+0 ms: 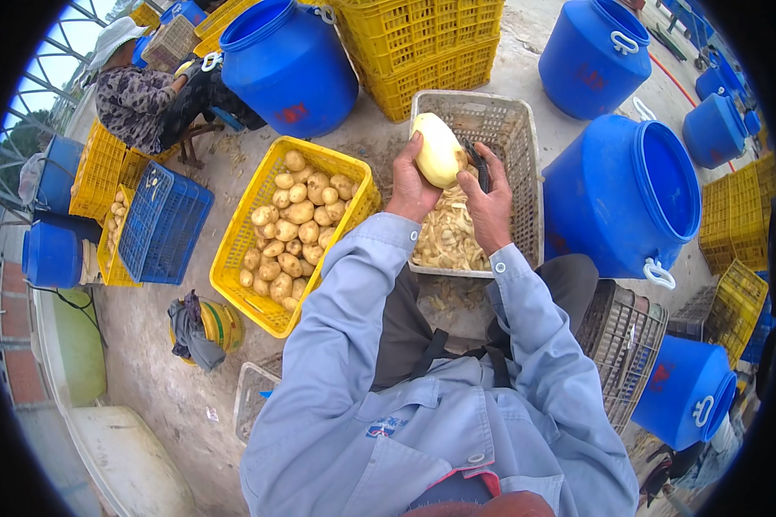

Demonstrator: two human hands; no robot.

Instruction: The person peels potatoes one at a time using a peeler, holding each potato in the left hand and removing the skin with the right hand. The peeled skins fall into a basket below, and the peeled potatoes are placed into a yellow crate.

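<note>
A large potato [438,150], mostly peeled to pale flesh, is held by my left hand [414,184]. One brown patch shows at its end near my right hand [489,200]. That hand grips a black-handled peeler [478,166] close against the potato; its blade is mostly hidden. Below both hands stands a whitish plastic crate [535,187] with potato peelings [445,229] heaped in its near part. To the left, a yellow crate [239,249] holds many unpeeled potatoes [299,220].
Blue drums [291,71] [611,187] stand ahead left and close on the right. Stacked yellow crates [420,52] rise beyond the peelings crate. A person [136,97] in a hat sits at upper left. A yellow bucket [230,326] draped with cloth stands at lower left.
</note>
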